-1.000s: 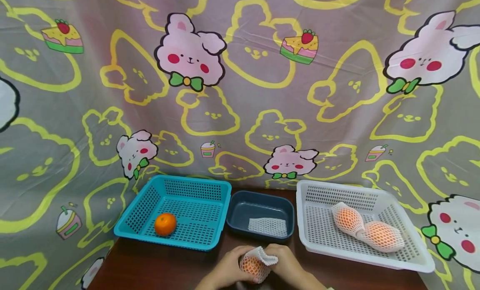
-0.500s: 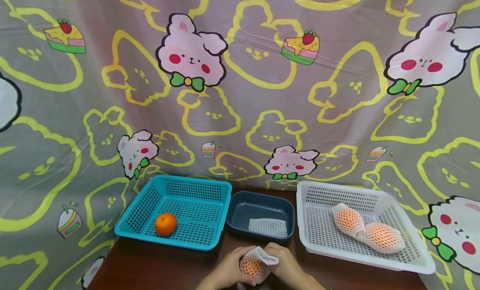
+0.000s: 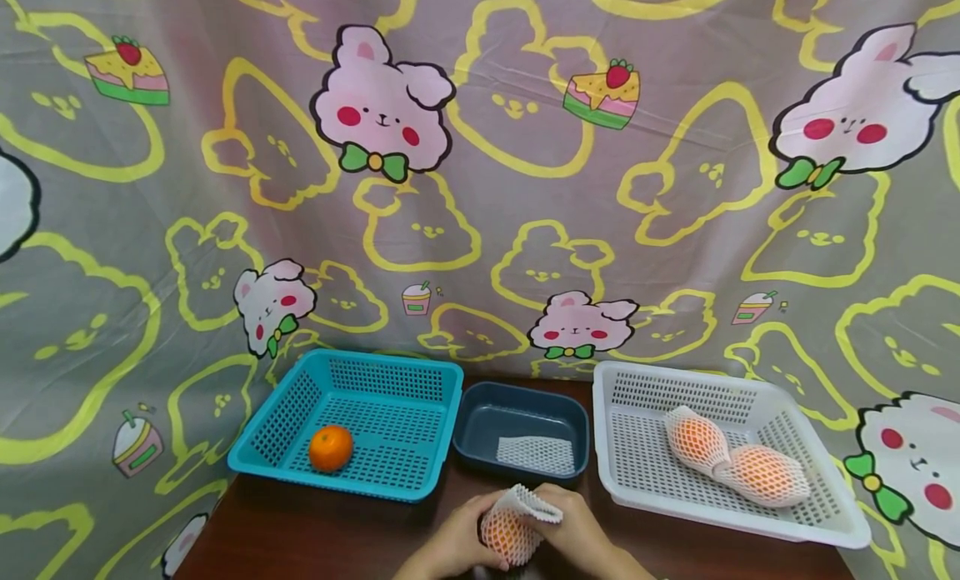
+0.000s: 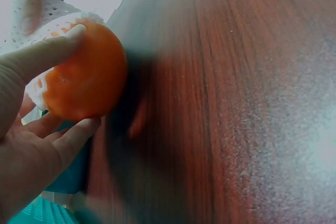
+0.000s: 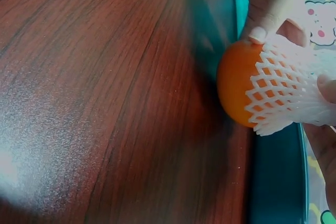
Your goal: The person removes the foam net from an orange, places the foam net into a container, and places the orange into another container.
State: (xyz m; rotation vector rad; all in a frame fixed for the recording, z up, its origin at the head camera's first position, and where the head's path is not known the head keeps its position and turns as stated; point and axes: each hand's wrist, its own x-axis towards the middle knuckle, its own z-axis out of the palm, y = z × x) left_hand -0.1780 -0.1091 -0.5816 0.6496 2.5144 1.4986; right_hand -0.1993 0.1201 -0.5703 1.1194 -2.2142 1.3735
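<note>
Over the table's front, my left hand (image 3: 459, 537) grips an orange (image 5: 234, 85), thumb on one side and fingers on the other. A white foam net sleeve (image 3: 525, 507) covers part of the fruit. In both wrist views the orange's end away from my right hand is bare. My right hand (image 3: 573, 526) pinches the loose, folded end of that sleeve, thumb on top in the right wrist view. Some of its fingers are hidden behind the net. In the left wrist view the left thumb presses the orange (image 4: 92, 74) near the net's edge.
A teal basket (image 3: 251, 459) at the left holds one bare orange (image 3: 331, 448). Behind my hands, a dark blue tray (image 3: 468, 397) holds a flat foam net (image 3: 535, 453). The white basket (image 3: 637, 492) at the right holds two net-wrapped oranges (image 3: 761, 473). A patterned curtain (image 3: 480, 188) hangs behind.
The sleeve's folded top has risen slightly and shifted a little to the right with my right hand. My left hand keeps its grip on the orange, nearly in place.
</note>
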